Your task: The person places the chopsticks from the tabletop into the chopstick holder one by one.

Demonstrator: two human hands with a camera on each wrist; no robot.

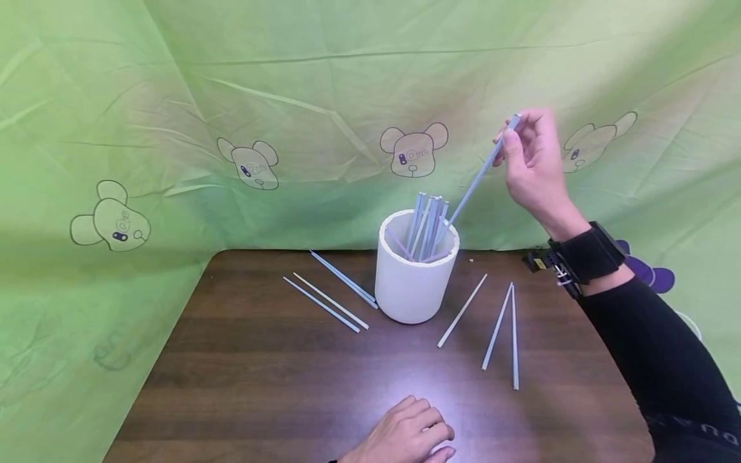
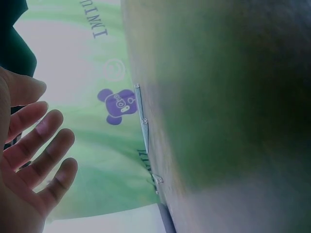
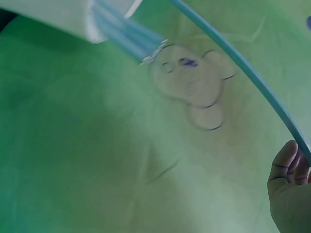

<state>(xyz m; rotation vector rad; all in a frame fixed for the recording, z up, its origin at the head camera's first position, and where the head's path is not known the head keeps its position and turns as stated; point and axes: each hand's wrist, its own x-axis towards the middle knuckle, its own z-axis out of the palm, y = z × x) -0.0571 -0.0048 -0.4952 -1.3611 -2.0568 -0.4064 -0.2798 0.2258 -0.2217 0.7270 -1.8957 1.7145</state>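
High at the right, my right hand (image 1: 535, 161) pinches a thin light-blue stick (image 1: 483, 170) near its top end, between thumb and fingers. The stick slants down to the left, and its lower end overlaps the mouth of a white round pot (image 1: 410, 292). Several blue and purple sticks (image 1: 428, 222) stand or lean inside the pot. In the right wrist view the held stick (image 3: 252, 75) runs down to my fingers (image 3: 284, 160). My left hand (image 1: 408, 434) is low over the front of the table, loosely bent and holding nothing; its relaxed fingers (image 2: 51, 150) show in the left wrist view.
Several pale and blue sticks (image 1: 324, 303) lie on the brown table (image 1: 260, 399) left of the pot. To its right lie a pale stick (image 1: 462, 312) and two blue sticks (image 1: 514, 341) touching at their far ends. A green cloth (image 1: 324, 83) with printed bear heads hangs behind.
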